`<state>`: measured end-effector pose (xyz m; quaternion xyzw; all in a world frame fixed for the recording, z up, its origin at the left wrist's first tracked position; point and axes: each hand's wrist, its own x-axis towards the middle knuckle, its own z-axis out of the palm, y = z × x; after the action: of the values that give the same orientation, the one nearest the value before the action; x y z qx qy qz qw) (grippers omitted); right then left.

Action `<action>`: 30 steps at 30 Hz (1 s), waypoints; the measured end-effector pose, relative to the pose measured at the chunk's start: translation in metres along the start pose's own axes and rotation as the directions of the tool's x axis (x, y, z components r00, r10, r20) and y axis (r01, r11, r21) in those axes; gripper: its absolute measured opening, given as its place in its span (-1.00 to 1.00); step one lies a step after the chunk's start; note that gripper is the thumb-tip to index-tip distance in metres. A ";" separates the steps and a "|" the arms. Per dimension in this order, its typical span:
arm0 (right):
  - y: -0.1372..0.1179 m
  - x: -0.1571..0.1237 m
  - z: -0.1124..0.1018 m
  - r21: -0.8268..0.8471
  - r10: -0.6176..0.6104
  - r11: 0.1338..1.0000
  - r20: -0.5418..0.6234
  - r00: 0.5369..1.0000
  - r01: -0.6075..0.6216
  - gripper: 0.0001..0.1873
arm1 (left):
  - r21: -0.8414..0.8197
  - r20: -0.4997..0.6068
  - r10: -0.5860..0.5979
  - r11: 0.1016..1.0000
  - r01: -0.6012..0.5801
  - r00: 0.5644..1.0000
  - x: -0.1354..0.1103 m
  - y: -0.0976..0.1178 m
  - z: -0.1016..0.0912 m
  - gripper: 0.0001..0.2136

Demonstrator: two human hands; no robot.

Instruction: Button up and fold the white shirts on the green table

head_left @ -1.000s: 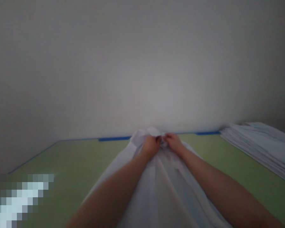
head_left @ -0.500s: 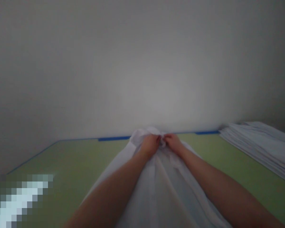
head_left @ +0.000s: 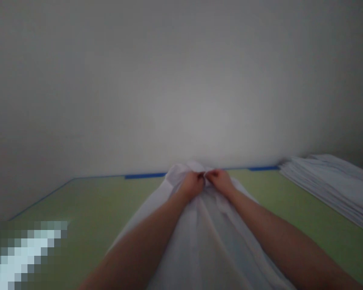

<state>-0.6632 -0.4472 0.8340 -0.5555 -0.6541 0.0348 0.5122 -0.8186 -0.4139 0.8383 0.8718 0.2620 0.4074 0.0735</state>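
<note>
A thin white shirt (head_left: 181, 249) lies lengthwise over the green tabletop, its bunched, collar-like end at the far edge. My left hand (head_left: 192, 185) grips that end with its fingers pinched on the cloth. Close beside it, my right hand (head_left: 220, 181) pinches the same gathered part from the other side. The fingertips of both hands almost meet. Any small piece between them is too blurred to make out. Below the hands, the sheer body of the shirt spreads toward me between my forearms.
The green tabletop (head_left: 87, 209) has a blue edge, with thicker blue strips (head_left: 145, 176) at the back. A pile of flat, white, layered pieces (head_left: 335, 181) lies at the right. Behind the table rises a plain grey wall (head_left: 181, 80). A pixelated patch covers the lower left corner.
My right hand has shifted slightly left, bringing its fingertips closer to my left hand at the gathered cloth. The shirt and the pile stay in place.
</note>
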 end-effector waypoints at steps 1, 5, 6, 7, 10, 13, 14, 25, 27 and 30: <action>0.000 0.000 0.000 -0.018 -0.010 1.000 -0.017 1.000 0.010 -0.72 | -0.075 -0.004 -0.009 0.997 0.008 1.000 0.000 0.000 0.001 -0.71; -0.004 -0.002 0.002 -0.145 -0.087 0.986 -0.063 0.994 0.077 -0.78 | -0.231 -0.047 -0.123 0.967 0.109 0.991 0.003 0.001 0.006 -0.76; -0.005 -0.003 0.002 -0.180 -0.106 0.979 -0.065 0.992 0.093 -0.79 | -0.236 -0.067 -0.154 0.962 0.135 0.986 0.004 0.001 0.007 -0.76; -0.006 -0.003 0.003 -0.209 -0.124 0.972 -0.061 0.990 0.109 -0.80 | -0.234 -0.084 -0.185 0.959 0.161 0.979 0.004 0.000 0.008 -0.77; -0.009 -0.005 0.005 -0.272 -0.167 0.951 -0.059 0.984 0.145 -0.79 | -0.236 -0.087 -0.258 0.944 0.232 0.962 0.007 -0.003 0.009 -0.78; -0.011 -0.006 0.006 -0.291 -0.191 0.943 -0.070 0.979 0.163 -0.78 | -0.270 -0.073 -0.287 0.928 0.258 0.955 0.008 -0.007 0.011 -0.79; -0.012 -0.007 0.006 -0.291 -0.197 0.942 -0.067 0.978 0.170 -0.78 | -0.289 -0.076 -0.286 0.923 0.254 0.955 0.009 -0.009 0.011 -0.80; -0.010 -0.006 0.006 -0.241 -0.240 0.945 -0.049 0.970 0.221 -0.77 | -0.280 -0.005 -0.291 0.919 0.278 0.957 0.008 -0.016 0.011 -0.80; -0.008 -0.006 0.005 -0.219 -0.243 0.949 -0.042 0.969 0.229 -0.76 | -0.274 0.007 -0.272 0.925 0.264 0.962 0.009 -0.017 0.011 -0.79; -0.007 -0.005 0.004 -0.153 -0.253 0.957 -0.031 0.967 0.246 -0.77 | -0.244 -0.041 -0.200 0.952 0.185 0.979 0.009 -0.017 0.010 -0.80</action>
<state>-0.6716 -0.4511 0.8332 -0.5056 -0.7065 -0.0925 0.4864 -0.8130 -0.3936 0.8321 0.8131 0.2970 0.4551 0.2087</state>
